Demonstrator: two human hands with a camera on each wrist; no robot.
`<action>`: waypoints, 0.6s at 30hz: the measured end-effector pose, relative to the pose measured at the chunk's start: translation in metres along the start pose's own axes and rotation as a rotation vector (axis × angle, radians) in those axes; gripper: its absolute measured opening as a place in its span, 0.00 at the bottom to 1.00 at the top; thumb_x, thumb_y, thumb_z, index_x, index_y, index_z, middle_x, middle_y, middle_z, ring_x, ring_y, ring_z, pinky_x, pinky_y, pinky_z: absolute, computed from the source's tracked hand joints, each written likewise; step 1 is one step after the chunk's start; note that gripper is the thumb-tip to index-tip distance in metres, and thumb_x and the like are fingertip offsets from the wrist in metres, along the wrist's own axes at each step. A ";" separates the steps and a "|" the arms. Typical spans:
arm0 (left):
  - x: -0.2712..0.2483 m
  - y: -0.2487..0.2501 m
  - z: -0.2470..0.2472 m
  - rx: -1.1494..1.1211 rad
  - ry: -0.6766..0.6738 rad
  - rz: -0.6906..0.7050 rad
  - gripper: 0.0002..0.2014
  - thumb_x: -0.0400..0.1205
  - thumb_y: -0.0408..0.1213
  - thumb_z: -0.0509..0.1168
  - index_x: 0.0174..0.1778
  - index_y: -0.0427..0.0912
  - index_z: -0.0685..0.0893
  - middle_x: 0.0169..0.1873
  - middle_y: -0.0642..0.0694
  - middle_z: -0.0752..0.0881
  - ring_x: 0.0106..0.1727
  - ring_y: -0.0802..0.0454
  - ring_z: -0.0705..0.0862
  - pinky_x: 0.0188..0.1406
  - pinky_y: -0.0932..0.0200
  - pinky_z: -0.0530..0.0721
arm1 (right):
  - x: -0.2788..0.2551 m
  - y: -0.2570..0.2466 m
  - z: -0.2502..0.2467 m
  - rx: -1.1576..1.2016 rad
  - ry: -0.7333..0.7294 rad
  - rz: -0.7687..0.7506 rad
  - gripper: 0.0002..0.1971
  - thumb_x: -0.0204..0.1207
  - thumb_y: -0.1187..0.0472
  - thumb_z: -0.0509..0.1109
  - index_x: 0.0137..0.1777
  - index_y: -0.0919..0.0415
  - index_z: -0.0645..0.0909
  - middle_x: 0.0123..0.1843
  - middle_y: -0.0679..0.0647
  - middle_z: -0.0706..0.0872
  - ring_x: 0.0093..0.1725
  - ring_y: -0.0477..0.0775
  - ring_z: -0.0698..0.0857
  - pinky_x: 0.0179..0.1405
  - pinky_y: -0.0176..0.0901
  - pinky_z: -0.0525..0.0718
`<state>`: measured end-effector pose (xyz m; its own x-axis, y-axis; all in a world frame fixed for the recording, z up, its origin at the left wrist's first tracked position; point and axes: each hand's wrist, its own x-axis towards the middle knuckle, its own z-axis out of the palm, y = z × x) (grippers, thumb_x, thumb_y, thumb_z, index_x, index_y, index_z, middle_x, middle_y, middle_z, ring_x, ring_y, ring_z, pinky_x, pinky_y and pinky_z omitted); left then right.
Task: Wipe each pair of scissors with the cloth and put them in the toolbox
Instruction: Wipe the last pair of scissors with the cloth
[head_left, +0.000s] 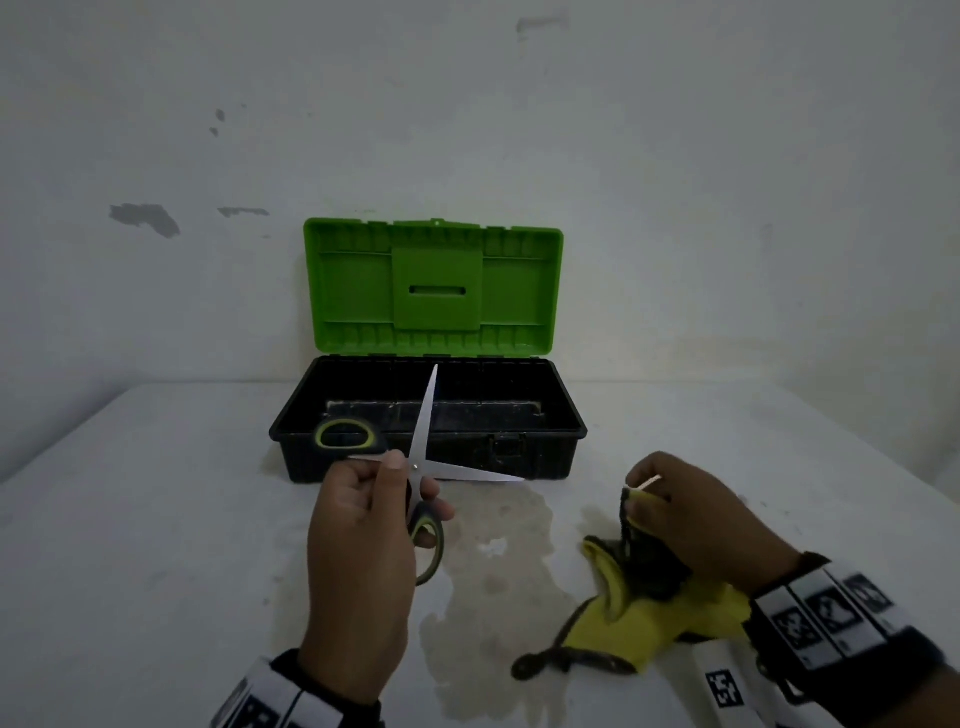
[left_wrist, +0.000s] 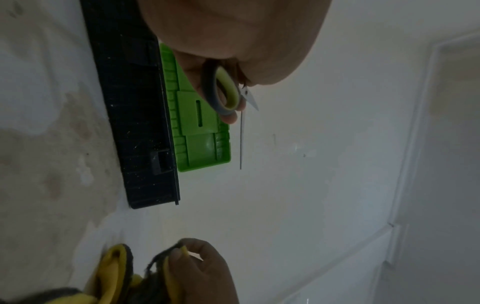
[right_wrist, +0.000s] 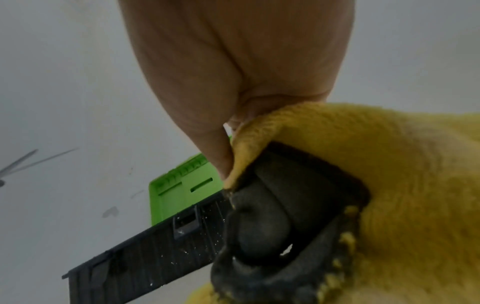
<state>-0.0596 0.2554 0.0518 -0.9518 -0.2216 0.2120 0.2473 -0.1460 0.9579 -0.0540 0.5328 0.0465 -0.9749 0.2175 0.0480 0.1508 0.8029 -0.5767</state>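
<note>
My left hand (head_left: 397, 486) grips a pair of scissors (head_left: 427, 415) with grey and lime handles near the pivot, just in front of the toolbox. The blades are spread wide, one pointing up and one to the right. One handle loop (left_wrist: 224, 91) lies against my fingers. My right hand (head_left: 644, 496) pinches a raised corner of the yellow and dark grey cloth (head_left: 654, 608); the rest lies crumpled on the table at right. The cloth (right_wrist: 376, 164) does not touch the blades. The toolbox (head_left: 550, 452) has a black base, and its green lid (head_left: 434, 286) stands open.
The white table (head_left: 156, 519) has a brownish stain (head_left: 493, 571) between my hands. The wall (head_left: 727, 208) rises right behind the toolbox. The toolbox's floor looks bare where it shows. A white block with a printed marker (head_left: 722, 686) sits under my right wrist.
</note>
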 end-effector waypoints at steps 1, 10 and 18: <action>0.000 0.000 0.000 -0.019 -0.010 -0.013 0.11 0.88 0.42 0.58 0.49 0.39 0.81 0.35 0.45 0.90 0.32 0.51 0.90 0.29 0.59 0.82 | -0.001 -0.001 0.002 -0.028 -0.046 0.021 0.10 0.82 0.56 0.72 0.59 0.51 0.77 0.52 0.48 0.89 0.49 0.48 0.87 0.43 0.39 0.84; -0.003 0.003 0.011 -0.165 -0.080 -0.091 0.10 0.88 0.39 0.58 0.50 0.38 0.82 0.38 0.40 0.91 0.42 0.43 0.92 0.42 0.50 0.86 | -0.049 -0.070 0.011 0.198 -0.085 -0.107 0.10 0.77 0.42 0.72 0.49 0.46 0.86 0.47 0.43 0.89 0.42 0.35 0.85 0.40 0.25 0.80; -0.011 0.004 0.014 -0.199 -0.177 -0.179 0.12 0.87 0.42 0.59 0.50 0.38 0.82 0.41 0.39 0.92 0.45 0.41 0.92 0.41 0.47 0.87 | -0.074 -0.110 0.060 0.816 -0.205 -0.048 0.12 0.80 0.52 0.72 0.44 0.60 0.89 0.38 0.56 0.92 0.29 0.53 0.86 0.32 0.44 0.83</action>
<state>-0.0509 0.2705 0.0563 -0.9958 -0.0066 0.0909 0.0873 -0.3572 0.9299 -0.0085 0.3955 0.0578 -0.9996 0.0246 -0.0158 0.0190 0.1383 -0.9902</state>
